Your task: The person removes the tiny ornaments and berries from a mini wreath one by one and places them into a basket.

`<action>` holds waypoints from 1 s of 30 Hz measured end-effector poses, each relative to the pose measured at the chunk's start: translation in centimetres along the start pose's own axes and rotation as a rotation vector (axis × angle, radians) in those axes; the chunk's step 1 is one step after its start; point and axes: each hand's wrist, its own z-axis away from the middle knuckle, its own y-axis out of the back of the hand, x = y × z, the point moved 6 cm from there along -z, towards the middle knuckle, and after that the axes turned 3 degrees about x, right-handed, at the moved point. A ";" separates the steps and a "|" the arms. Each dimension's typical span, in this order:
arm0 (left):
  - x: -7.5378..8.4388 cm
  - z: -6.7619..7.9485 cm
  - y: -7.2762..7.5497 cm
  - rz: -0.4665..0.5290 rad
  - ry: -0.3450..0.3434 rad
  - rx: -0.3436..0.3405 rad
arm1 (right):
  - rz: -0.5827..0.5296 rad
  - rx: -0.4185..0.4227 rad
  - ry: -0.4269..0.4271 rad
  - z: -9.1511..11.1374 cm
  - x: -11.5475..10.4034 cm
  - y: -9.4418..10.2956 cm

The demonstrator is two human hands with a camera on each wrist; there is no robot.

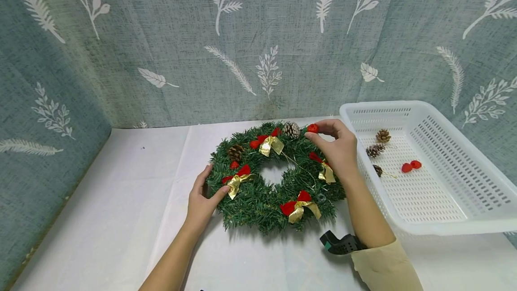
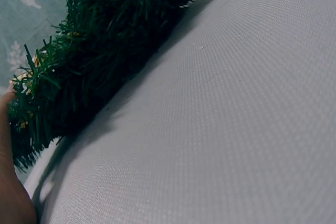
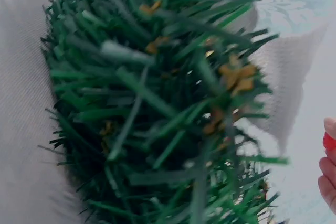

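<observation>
A green Christmas wreath (image 1: 258, 212) lies on the white table, trimmed with several red and gold bows (image 1: 300, 207). A brown pinecone (image 1: 235, 152) and a white-tipped pinecone (image 1: 291, 130) sit on its left and far side. My left hand (image 1: 202, 203) holds the wreath's left edge, thumb on top by a bow, the other fingers partly hidden at the outer side. Between thumb and fingertips, my right hand (image 1: 337, 147) pinches a small red berry ornament (image 1: 313, 128) at the far right of the wreath, beside the white-tipped pinecone. The right wrist view shows this berry (image 3: 329, 141) at its right edge.
On the right stands a white plastic basket (image 1: 448, 227), its left wall close to my right forearm. Inside lie several pinecones (image 1: 375, 150) and red berry ornaments (image 1: 411, 166). A patterned grey-green cloth (image 1: 242, 80) hangs behind the table.
</observation>
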 end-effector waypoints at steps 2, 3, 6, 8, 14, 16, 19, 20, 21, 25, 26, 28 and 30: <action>0.0 0.0 0.0 -0.001 0.001 0.000 | -0.010 -0.001 0.018 0.1 -0.5 0.1; 0.0 0.0 0.0 -0.001 0.001 0.000 | -0.015 -0.001 0.028 0.1 -0.8 0.2; 0.0 0.0 0.1 0.002 0.004 -0.001 | -0.035 0.005 0.061 0.3 -1.7 0.4; 0.0 0.0 0.0 0.002 0.007 -0.003 | -0.048 0.012 0.080 0.4 -2.5 0.7; -0.2 -0.1 0.0 0.006 0.017 -0.005 | -0.076 0.034 0.129 0.9 -4.5 1.6; -0.2 -0.1 0.0 0.005 0.019 -0.006 | -0.086 0.040 0.144 1.1 -5.1 1.9; -0.2 0.0 0.0 0.002 0.019 -0.007 | -0.096 0.053 0.182 1.3 -6.0 2.2; -0.2 0.0 0.0 0.002 0.018 -0.008 | -0.095 0.060 0.196 1.4 -6.2 2.3; -0.1 0.0 0.0 0.000 0.016 -0.008 | -0.093 0.066 0.210 1.5 -6.5 2.4; -0.1 0.0 0.0 -0.001 0.017 -0.009 | -0.083 0.093 0.256 1.7 -7.4 2.9; -0.1 0.0 0.0 -0.001 0.018 -0.009 | -0.083 0.101 0.262 1.8 -7.6 3.0; -0.1 0.0 0.0 0.000 0.020 -0.011 | -0.091 0.114 0.264 1.9 -7.8 3.3; -0.1 0.0 0.0 0.002 0.019 -0.013 | -0.097 0.131 0.259 1.9 -7.9 3.6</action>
